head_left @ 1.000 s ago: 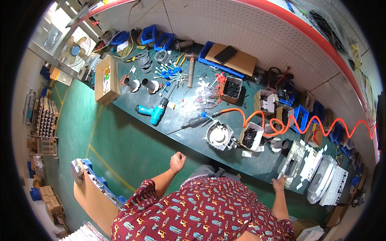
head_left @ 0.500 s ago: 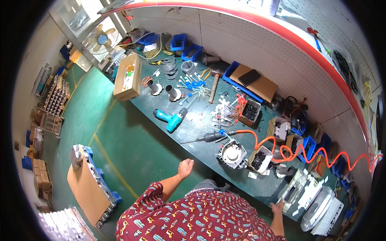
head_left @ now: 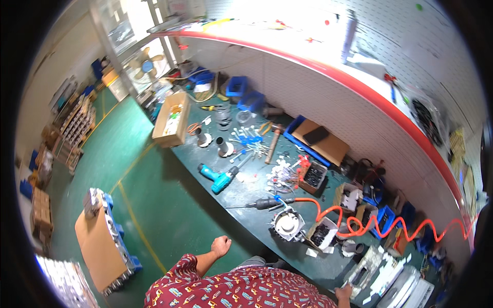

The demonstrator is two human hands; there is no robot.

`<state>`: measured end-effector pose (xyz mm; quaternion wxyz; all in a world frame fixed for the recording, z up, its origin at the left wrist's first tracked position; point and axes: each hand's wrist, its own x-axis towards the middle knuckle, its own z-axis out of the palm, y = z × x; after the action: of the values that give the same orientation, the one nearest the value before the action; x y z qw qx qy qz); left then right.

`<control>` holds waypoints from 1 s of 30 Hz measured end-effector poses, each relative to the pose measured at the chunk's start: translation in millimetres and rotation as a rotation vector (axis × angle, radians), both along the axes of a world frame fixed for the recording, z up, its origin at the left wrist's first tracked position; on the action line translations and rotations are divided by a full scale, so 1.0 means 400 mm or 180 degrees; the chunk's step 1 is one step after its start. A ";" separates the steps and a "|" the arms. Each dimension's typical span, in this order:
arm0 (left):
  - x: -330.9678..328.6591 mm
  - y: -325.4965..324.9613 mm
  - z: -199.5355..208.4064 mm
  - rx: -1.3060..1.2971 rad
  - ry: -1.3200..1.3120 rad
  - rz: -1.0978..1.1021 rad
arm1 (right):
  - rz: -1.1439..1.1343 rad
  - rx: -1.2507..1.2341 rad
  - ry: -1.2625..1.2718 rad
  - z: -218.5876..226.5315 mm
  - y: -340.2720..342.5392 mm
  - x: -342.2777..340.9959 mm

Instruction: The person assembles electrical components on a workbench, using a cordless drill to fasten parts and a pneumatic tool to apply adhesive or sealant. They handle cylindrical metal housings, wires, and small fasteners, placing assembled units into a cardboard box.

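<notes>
My left hand (head_left: 221, 247) hangs over the floor in front of the bench, its fingers curled into a loose fist with nothing seen in it. My right hand (head_left: 343, 292) is at the bench's front edge, beside a grey metal-looking plate (head_left: 363, 268); its fingers are partly hidden. Between the hands, on the bench, sits a silver motor-like housing (head_left: 288, 224) with a round white centre. Behind it lies a black air tool (head_left: 266, 204) on an orange coiled hose (head_left: 354, 224). A teal cordless drill (head_left: 224, 180) lies farther left.
The green bench (head_left: 246, 220) holds a hammer (head_left: 273, 145), an open carton (head_left: 172, 120), a box of black parts (head_left: 322, 233), and blue bins (head_left: 236, 86). A red-edged shelf (head_left: 308, 64) overhangs it. Cardboard (head_left: 100, 249) covers a stack on the floor at left.
The view has tilted, so the bench sits lower in the picture and more of the shelf shows. Both hands keep about the same place against the bench; nothing on it has visibly moved.
</notes>
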<state>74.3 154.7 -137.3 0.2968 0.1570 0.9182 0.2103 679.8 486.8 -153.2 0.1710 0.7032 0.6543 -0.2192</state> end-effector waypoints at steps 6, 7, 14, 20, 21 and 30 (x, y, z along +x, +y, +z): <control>0.091 0.081 0.065 0.0357 0.0086 -0.1606 | -0.0401 0.0111 0.0645 0.251 0.005 -0.183; 0.134 0.117 0.047 0.0732 0.0132 -0.1854 | -0.0186 0.0746 0.0371 0.143 -0.020 -0.071; 0.273 0.258 0.054 0.1570 -0.0112 -0.2015 | -0.1005 0.2092 0.0861 0.228 -0.015 0.159; 0.624 0.488 0.226 0.1953 -0.0018 -0.2300 | -0.1477 0.2511 -0.0274 0.346 0.200 0.604; 0.688 0.514 0.234 0.1953 0.0031 -0.2304 | -0.1651 0.2359 -0.0390 0.365 0.234 0.667; 1.056 0.660 0.320 0.1718 0.0344 -0.2547 | -0.1768 0.0988 0.0057 0.322 0.375 0.956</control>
<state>496.8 418.8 -9.4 0.2549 0.5798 0.7125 0.3019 1062.4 636.9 -24.3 -0.0105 0.8707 0.4644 -0.1613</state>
